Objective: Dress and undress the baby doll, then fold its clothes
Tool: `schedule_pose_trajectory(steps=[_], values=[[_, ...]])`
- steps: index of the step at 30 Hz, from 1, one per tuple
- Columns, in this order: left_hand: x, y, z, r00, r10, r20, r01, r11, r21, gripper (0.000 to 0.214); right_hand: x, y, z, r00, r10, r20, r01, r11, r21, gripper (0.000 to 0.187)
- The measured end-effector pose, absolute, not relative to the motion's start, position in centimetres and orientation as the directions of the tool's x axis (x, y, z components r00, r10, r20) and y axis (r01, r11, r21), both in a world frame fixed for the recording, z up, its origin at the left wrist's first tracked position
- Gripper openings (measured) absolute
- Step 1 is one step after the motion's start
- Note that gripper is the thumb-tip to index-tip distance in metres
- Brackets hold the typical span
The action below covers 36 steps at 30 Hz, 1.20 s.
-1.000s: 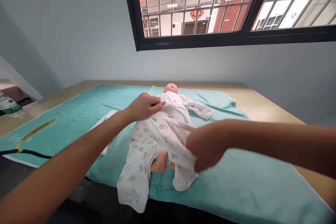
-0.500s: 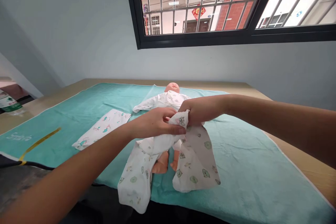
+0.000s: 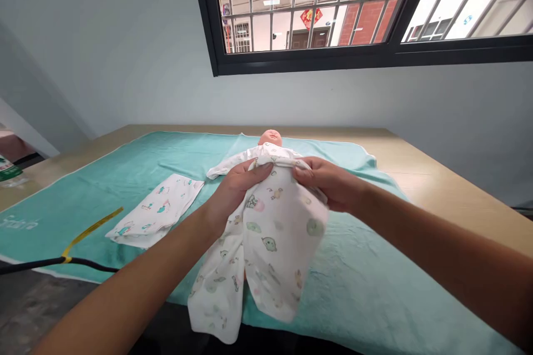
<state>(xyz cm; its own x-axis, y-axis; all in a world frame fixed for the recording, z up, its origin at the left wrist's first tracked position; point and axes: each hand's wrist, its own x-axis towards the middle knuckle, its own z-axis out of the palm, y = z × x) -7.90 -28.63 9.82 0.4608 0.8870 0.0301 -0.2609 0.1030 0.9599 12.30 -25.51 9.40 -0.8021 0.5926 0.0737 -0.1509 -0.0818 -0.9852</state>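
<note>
A baby doll (image 3: pixel 270 137) lies on its back on a teal towel (image 3: pixel 366 283), its head toward the wall. It wears a white printed romper (image 3: pixel 266 238) whose leg parts hang over the table's front edge. My left hand (image 3: pixel 237 188) grips the romper's front panel at the doll's chest. My right hand (image 3: pixel 328 180) pinches the same panel's upper edge, just to the right. Both hands are closed on the cloth, about a hand's width apart. The panel covers the doll's body and legs.
A folded white printed garment (image 3: pixel 156 209) lies on the towel to the left. A black cable with yellow tape (image 3: pixel 75 249) crosses the towel's left front corner. The wooden table (image 3: pixel 420 172) meets a grey wall under a barred window (image 3: pixel 333 5). A bottle (image 3: pixel 8 169) stands far left.
Both hands have lifted the romper's right flap up and across the doll's body. The doll's bare legs, visible before, are now covered. My right hand moved from the lower flap to the chest.
</note>
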Motion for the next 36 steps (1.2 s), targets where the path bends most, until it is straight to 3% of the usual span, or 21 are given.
schedule_pose_trajectory(steps=[3, 7, 9, 12, 15, 18, 20, 23, 26, 30, 34, 36], values=[[-8.1, -28.4, 9.8, 0.423, 0.906, 0.027, -0.221, 0.074, 0.972, 0.038, 12.0, -27.0, 7.4, -0.894, 0.448, -0.011, -0.064, -0.152, -0.986, 0.041], [-8.2, -27.9, 8.4, 0.296, 0.951, 0.089, -0.051, -0.077, 0.996, 0.034, 10.7, -29.2, 6.8, -0.968, 0.219, -0.126, 0.108, -0.091, -0.990, 0.042], [-8.4, -27.5, 7.4, 0.304, 0.946, 0.113, 0.049, -0.135, 0.990, 0.037, 10.5, -29.7, 7.4, -0.977, 0.171, -0.125, 0.112, -0.081, -0.990, 0.044], [-9.2, -26.8, 6.3, 0.374, 0.921, 0.111, 0.117, -0.166, 0.979, 0.045, 11.1, -29.3, 8.0, -0.939, 0.345, -0.008, -0.023, -0.087, -0.996, 0.041], [-10.3, -26.6, 5.9, 0.595, 0.802, 0.052, 0.163, -0.184, 0.969, 0.052, 12.1, -28.5, 7.1, -0.843, 0.520, 0.139, -0.224, -0.106, -0.969, 0.041], [-10.9, -27.4, 6.0, 0.756, 0.651, -0.073, 0.219, -0.147, 0.965, 0.044, 12.0, -28.2, 5.4, -0.809, 0.559, 0.182, -0.323, -0.164, -0.932, 0.038], [-10.8, -28.2, 6.1, 0.754, 0.642, -0.142, 0.220, -0.042, 0.975, 0.037, 11.4, -28.5, 4.6, -0.788, 0.588, 0.181, -0.355, -0.194, -0.915, 0.039], [-10.2, -29.4, 6.0, 0.647, 0.755, -0.107, -0.019, 0.156, 0.988, 0.043, 10.5, -28.9, 4.2, -0.740, 0.653, 0.160, -0.373, -0.200, -0.906, 0.041], [-9.6, -30.2, 6.0, 0.534, 0.839, -0.103, -0.259, 0.278, 0.925, 0.056, 10.4, -28.7, 3.9, -0.753, 0.649, 0.108, -0.312, -0.208, -0.927, 0.044], [-9.0, -30.9, 6.2, 0.429, 0.886, -0.176, -0.247, 0.303, 0.920, 0.058, 10.9, -27.9, 3.4, -0.846, 0.531, 0.052, -0.190, -0.207, -0.960, 0.056], [-8.5, -31.2, 6.1, 0.326, 0.915, -0.239, -0.135, 0.295, 0.946, 0.059, 10.3, -27.9, 3.9, -0.983, 0.183, 0.024, -0.049, -0.134, -0.990, 0.060], [-8.5, -31.0, 5.7, 0.319, 0.921, -0.225, -0.105, 0.271, 0.957, 0.058, 10.0, -28.2, 4.8, -0.994, 0.100, 0.053, -0.064, -0.107, -0.992, 0.059]])
